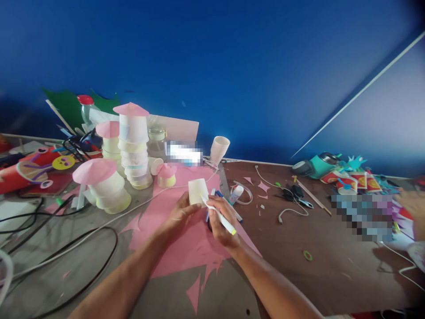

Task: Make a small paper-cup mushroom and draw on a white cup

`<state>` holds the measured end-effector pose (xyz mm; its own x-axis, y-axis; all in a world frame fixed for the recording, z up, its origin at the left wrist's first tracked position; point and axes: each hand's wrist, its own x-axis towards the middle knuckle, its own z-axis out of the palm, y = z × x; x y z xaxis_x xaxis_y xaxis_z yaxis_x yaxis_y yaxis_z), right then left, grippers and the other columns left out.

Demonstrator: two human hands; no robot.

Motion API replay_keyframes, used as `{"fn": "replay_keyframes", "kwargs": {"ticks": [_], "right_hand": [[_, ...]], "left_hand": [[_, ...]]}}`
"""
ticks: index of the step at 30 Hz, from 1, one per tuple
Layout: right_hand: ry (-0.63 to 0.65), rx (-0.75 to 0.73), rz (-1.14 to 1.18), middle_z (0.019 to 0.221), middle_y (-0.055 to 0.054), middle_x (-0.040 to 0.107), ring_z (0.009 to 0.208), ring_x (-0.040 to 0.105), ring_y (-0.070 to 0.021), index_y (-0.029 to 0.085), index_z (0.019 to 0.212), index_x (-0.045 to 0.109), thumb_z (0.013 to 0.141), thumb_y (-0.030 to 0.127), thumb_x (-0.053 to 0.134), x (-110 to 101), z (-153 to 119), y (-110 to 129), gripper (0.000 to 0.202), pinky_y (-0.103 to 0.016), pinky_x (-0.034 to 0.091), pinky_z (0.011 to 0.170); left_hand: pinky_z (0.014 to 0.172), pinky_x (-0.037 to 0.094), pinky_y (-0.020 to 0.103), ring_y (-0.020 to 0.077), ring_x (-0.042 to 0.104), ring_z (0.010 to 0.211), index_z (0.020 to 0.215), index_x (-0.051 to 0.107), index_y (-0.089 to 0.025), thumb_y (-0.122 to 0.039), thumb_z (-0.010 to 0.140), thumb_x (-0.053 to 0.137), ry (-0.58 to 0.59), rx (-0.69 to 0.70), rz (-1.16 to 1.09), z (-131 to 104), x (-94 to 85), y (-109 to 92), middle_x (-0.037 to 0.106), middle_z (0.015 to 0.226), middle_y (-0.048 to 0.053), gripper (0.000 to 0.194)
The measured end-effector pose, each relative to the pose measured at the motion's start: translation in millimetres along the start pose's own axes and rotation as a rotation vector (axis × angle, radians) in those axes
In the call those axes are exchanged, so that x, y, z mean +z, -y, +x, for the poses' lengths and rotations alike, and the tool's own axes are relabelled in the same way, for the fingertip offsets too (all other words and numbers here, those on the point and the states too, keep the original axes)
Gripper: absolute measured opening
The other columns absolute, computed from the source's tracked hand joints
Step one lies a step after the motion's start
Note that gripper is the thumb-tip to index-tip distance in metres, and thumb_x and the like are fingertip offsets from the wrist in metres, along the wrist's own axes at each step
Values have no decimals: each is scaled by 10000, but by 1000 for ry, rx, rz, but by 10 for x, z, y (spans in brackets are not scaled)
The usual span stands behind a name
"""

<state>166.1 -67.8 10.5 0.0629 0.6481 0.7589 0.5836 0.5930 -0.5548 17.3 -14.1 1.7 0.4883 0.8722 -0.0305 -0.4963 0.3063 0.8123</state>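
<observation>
My left hand is closed around the lower left side of a pale cream paper cup. My right hand grips a white marker with a yellow end, and its tip meets the cup's right side. Under both hands lies a sheet of pink paper with ragged cut edges. Just beyond the cup sits a small cup piece with a pink top. More markers lie by my right hand, partly hidden by it.
On the left stand stacked paper-cup towers with pink cone roofs. Behind the hands an upturned white cup leans near the blue wall. A white cable crosses the table. To the right are keys, pink scraps, a teal bottle and another person's hand.
</observation>
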Motion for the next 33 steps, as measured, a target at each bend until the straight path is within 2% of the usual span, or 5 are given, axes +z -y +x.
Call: {"fn": "replay_keyframes", "kwargs": {"ticks": [4, 8, 15, 26, 33], "right_hand": [[4, 44, 19, 950, -55, 769, 1022, 747, -231, 242, 1007, 668, 960, 201, 513, -19, -7, 5, 167, -362, 606, 870], [-59, 112, 37, 1017, -61, 775, 934, 753, -224, 248, 1017, 651, 983, 253, 493, -24, -17, 15, 162, -354, 608, 811], [-47, 115, 13, 967, -54, 755, 861, 729, -200, 238, 1040, 647, 995, 269, 489, 3, -13, 3, 167, -321, 591, 767], [6, 96, 41, 996, -53, 761, 1026, 729, -226, 247, 1037, 665, 1005, 281, 490, -3, -39, 28, 181, -351, 577, 871], [-52, 149, 29, 965, -54, 745, 865, 717, -197, 236, 1066, 647, 1028, 334, 473, 12, -41, -6, 203, -320, 576, 768]], "left_hand": [[1018, 474, 409, 323, 664, 1167, 1173, 700, -188, -253, 770, 830, -2, 4, -5, -10, 30, -35, 759, 1180, 98, 428], [1041, 469, 424, 318, 669, 1166, 1181, 701, -180, -242, 801, 797, 18, 7, -7, -15, 43, -48, 756, 1199, 105, 397], [1047, 471, 448, 335, 668, 1175, 1181, 703, -187, -243, 795, 806, 11, 7, -7, -4, 5, -14, 759, 1200, 105, 404], [1034, 475, 414, 308, 678, 1147, 1189, 704, -182, -246, 788, 817, 12, 0, -14, -13, 52, -64, 767, 1178, 106, 421], [1016, 487, 421, 319, 672, 1166, 1190, 691, -178, -254, 811, 795, 26, -5, -15, -20, 49, -56, 751, 1218, 113, 400]]}}
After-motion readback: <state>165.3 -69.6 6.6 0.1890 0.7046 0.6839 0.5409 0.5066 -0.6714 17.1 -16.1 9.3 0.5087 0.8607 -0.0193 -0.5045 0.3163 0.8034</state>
